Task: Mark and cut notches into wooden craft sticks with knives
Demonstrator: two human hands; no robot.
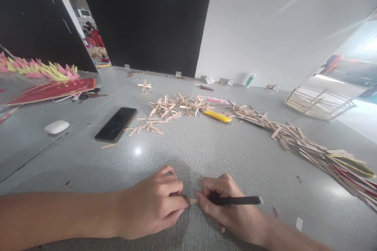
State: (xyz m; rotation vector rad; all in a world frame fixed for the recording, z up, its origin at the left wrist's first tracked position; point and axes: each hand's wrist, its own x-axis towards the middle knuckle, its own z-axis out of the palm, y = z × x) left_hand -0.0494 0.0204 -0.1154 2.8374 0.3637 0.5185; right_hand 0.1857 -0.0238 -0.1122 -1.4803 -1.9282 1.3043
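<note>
At the near middle of the table, my left hand [160,204] is closed, its fingers pressing a small wooden craft stick [193,201] down. Only a short pale piece of that stick shows between my two hands. My right hand [225,204] grips a slim black pen-like tool [238,200], whose back end points right. Its working tip is hidden by my fingers, so its exact kind is unclear. The fingertips of my right hand come close to the exposed stick. Beyond my hands lies a loose pile of short craft sticks [165,106].
A phone [116,124] and a white case [57,127] lie to the left. Behind are a yellow cutter [217,116] and a small tube [250,80]. Long wooden strips [288,135] and yellow-handled scissors [353,166] spread along the right, before a stick frame [321,104].
</note>
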